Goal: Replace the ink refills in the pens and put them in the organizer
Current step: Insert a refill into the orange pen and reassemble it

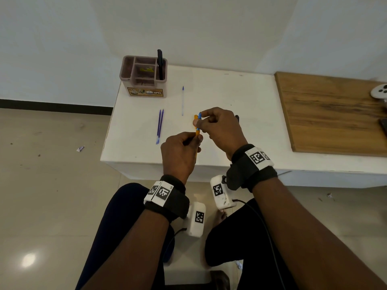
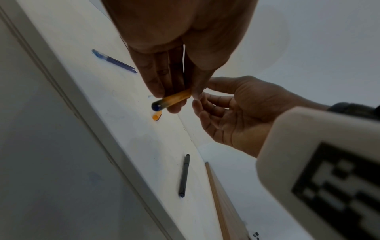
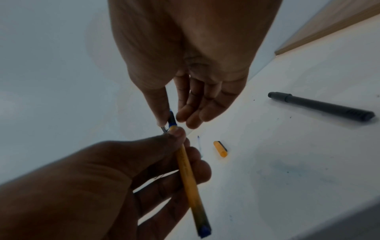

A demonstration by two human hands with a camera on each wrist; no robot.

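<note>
My left hand grips an orange pen barrel over the white table. Right at its top end, my right hand pinches the pen's blue tip piece between thumb and forefinger. Whether the tip is seated in the barrel or apart from it is hidden by the fingers. The pen's orange cap lies on the table just beyond the hands. Two purple refills lie side by side to the left. A nearly clear refill lies farther back. The brown organizer stands at the far left corner.
A black pen stands in the organizer's right compartment. Another black pen lies on the table to the right of my hands. A wooden board covers the right side of the table, with a white object at its far edge.
</note>
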